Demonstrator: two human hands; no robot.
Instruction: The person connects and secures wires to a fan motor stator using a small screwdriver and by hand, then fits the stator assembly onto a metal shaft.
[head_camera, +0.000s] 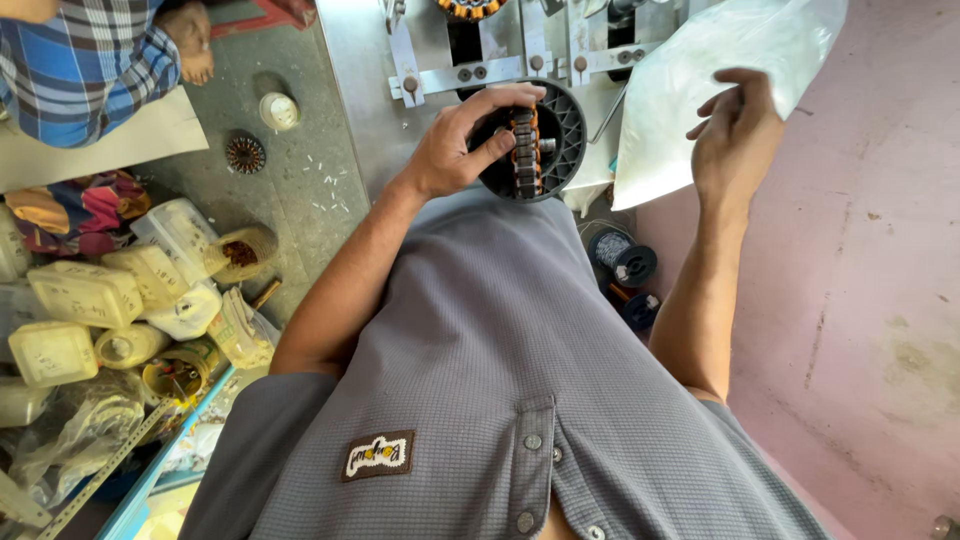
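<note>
Where hands (455, 150) grip, stator (525, 150) half-hidden.

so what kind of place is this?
Probably a small motor winding or repair workshop. The left hand holds a black round housing with a wound stator, a metal jig sits behind it, wire spools lie near, and plastic containers crowd the floor.

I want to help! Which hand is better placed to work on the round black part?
Probably the left hand: it already grips the round black part, fingers across its copper-wound core. The right hand is off to the side, touching a white bag.
</note>
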